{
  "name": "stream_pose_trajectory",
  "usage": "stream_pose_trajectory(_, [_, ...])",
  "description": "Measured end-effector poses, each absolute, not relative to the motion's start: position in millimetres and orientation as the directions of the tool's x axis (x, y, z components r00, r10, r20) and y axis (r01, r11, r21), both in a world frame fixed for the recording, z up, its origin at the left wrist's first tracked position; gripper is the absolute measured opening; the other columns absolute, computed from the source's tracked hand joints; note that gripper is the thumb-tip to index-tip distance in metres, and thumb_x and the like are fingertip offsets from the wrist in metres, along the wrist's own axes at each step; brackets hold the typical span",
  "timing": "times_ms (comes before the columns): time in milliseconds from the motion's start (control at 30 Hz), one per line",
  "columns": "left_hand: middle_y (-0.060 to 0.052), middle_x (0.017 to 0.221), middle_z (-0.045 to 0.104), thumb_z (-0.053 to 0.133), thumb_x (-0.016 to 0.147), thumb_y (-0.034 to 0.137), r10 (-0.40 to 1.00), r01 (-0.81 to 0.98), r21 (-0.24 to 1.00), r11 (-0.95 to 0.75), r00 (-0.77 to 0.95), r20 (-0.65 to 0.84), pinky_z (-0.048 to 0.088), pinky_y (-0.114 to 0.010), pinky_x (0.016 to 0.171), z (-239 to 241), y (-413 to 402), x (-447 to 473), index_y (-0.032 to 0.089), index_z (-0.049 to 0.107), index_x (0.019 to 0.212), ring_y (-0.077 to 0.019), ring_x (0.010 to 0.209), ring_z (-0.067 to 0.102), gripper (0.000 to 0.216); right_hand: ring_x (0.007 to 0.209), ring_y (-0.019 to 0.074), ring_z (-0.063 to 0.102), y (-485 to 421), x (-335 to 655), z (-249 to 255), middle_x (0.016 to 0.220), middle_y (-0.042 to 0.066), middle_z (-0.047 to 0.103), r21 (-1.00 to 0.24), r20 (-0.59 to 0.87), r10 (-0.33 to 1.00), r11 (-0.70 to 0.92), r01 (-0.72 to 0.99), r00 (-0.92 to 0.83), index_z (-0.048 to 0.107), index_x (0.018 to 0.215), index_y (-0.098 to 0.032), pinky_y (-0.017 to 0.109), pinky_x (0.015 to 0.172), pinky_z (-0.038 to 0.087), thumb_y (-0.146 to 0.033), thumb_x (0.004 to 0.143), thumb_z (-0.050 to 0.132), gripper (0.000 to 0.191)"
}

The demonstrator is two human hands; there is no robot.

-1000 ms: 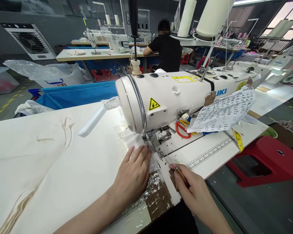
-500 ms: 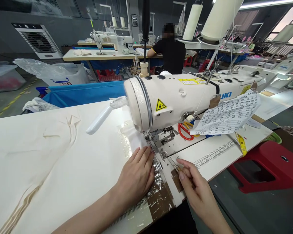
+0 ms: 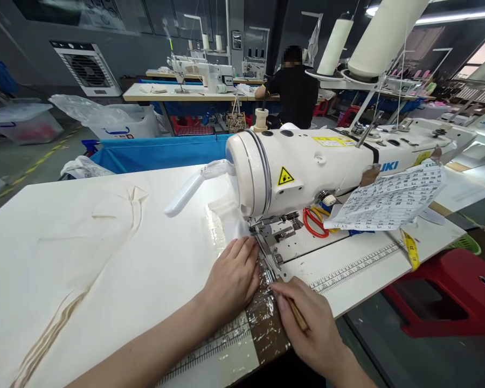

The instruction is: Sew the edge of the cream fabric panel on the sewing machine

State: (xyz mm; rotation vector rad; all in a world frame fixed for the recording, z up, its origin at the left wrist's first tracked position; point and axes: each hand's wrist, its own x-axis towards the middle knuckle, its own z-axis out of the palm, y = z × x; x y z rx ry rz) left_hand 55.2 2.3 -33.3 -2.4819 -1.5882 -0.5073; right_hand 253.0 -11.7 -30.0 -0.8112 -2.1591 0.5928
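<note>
A white Juki sewing machine stands on the white table. Cream fabric covers the table's left part and runs under the presser foot. My left hand lies flat on the fabric just before the foot, fingers stretched out together. My right hand pinches a thin wooden-handled tool, its tip pointing at the fabric edge beside my left fingers. Shiny tape and a brown patch lie between both hands.
Red-handled scissors and a printed paper sheet sit under the machine arm. A yellow tape measure hangs off the table. A red stool stands at the right. A person in black sits at a far table. Blue bin behind.
My right hand has drawn the tool back from the presser foot towards the table's front edge, closer to my left hand. My left hand stays flat on the fabric. The view shifted slightly left.
</note>
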Motion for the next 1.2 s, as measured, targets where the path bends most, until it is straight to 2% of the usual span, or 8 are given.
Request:
stream_pose_trajectory(133, [-0.021, 0.124, 0.059, 0.039, 0.093, 0.018, 0.866, 0.899, 0.126, -0.42, 0.355, 0.353, 0.05, -0.045, 0.099, -33.1, 6.0, 52.2, 0.002, 0.054, 0.127, -0.0304, 0.112, 0.056, 0.04, 0.076, 0.0199, 0.065, -3.3, 234.4, -32.9, 0.088, 0.009, 0.066, -0.422, 0.495, 0.665, 0.746, 0.514, -0.559, 0.056, 0.121, -0.012, 0.029, 0.064, 0.051, -0.014, 0.098, 0.04, 0.028])
stream_pose_trajectory(233, [-0.021, 0.123, 0.06, 0.039, 0.091, 0.014, 0.849, 0.881, 0.151, -0.448, 0.366, 0.382, 0.051, -0.046, 0.099, -33.9, 7.6, 49.6, 0.003, 0.053, 0.128, -0.0307, 0.115, 0.055, 0.041, 0.072, 0.0208, 0.066, 1.8, 226.3, -33.9, 0.087, 0.01, 0.067, -0.318, 0.505, 0.652, 0.75, 0.581, -0.566, 0.058, 0.118, -0.01, 0.029, 0.061, 0.051, -0.016, 0.098, 0.038, 0.029])
stream_pose_trajectory(500, [-0.023, 0.119, 0.061, 0.039, 0.09, 0.009, 0.82, 0.874, 0.13, -0.468, 0.374, 0.434, 0.052, -0.046, 0.097, -36.1, 8.6, 49.4, -0.002, 0.056, 0.123, -0.0311, 0.11, 0.057, 0.039, 0.066, 0.0203, 0.065, 4.5, 222.2, -33.9, 0.086, 0.009, 0.067, -0.22, 0.463, 0.655, 0.738, 0.639, -0.597, 0.059, 0.117, -0.011, 0.03, 0.056, 0.047, -0.015, 0.099, 0.035, 0.03])
stream_pose_trajectory(700, [-0.019, 0.118, 0.06, 0.04, 0.09, 0.011, 0.856, 0.884, 0.185, -0.429, 0.332, 0.396, 0.054, -0.048, 0.091, -33.1, 8.6, 47.7, 0.008, 0.056, 0.126, -0.0308, 0.108, 0.056, 0.039, 0.065, 0.0199, 0.064, -1.1, 217.7, -34.6, 0.09, 0.01, 0.068, -0.1, 0.411, 0.686, 0.689, 0.718, -0.601, 0.058, 0.119, -0.012, 0.029, 0.056, 0.046, -0.012, 0.095, 0.039, 0.031])
stream_pose_trajectory(867, [-0.017, 0.119, 0.059, 0.042, 0.088, 0.011, 0.869, 0.882, 0.229, -0.412, 0.305, 0.39, 0.053, -0.048, 0.092, -34.1, 11.3, 43.1, 0.009, 0.055, 0.128, -0.0303, 0.111, 0.054, 0.041, 0.06, 0.0208, 0.065, -2.3, 207.4, -35.2, 0.087, 0.011, 0.069, 0.024, 0.326, 0.743, 0.612, 0.791, -0.585, 0.056, 0.127, -0.011, 0.03, 0.051, 0.045, -0.006, 0.084, 0.049, 0.044])
stream_pose_trajectory(967, [-0.016, 0.119, 0.061, 0.043, 0.09, 0.012, 0.865, 0.878, 0.236, -0.417, 0.303, 0.399, 0.051, -0.048, 0.092, -34.2, 11.5, 38.6, 0.009, 0.058, 0.124, -0.0292, 0.11, 0.054, 0.038, 0.059, 0.0212, 0.065, -1.0, 204.1, -34.5, 0.087, 0.011, 0.07, 0.031, 0.301, 0.762, 0.593, 0.804, -0.574, 0.057, 0.129, -0.01, 0.03, 0.05, 0.046, -0.006, 0.083, 0.052, 0.046])
stream_pose_trajectory(1067, [-0.013, 0.117, 0.063, 0.041, 0.093, 0.013, 0.872, 0.883, 0.264, -0.389, 0.26, 0.414, 0.052, -0.046, 0.089, -27.3, 16.3, 28.4, 0.012, 0.062, 0.118, -0.0278, 0.11, 0.055, 0.032, 0.06, 0.0217, 0.067, -2.0, 210.1, -32.3, 0.089, 0.012, 0.07, -0.029, 0.311, 0.756, 0.613, 0.789, -0.576, 0.057, 0.13, -0.01, 0.029, 0.05, 0.049, -0.008, 0.086, 0.05, 0.044])
stream_pose_trajectory(1200, [-0.013, 0.109, 0.066, 0.04, 0.094, 0.014, 0.906, 0.909, 0.325, -0.261, 0.114, 0.409, 0.052, -0.045, 0.085, -8.4, 49.5, 3.5, 0.011, 0.065, 0.111, -0.0284, 0.105, 0.058, 0.03, 0.078, 0.0223, 0.072, -7.7, 234.2, -29.1, 0.099, 0.012, 0.072, -0.307, 0.381, 0.702, 0.709, 0.634, -0.601, 0.055, 0.131, -0.015, 0.029, 0.064, 0.058, -0.013, 0.097, 0.038, 0.038])
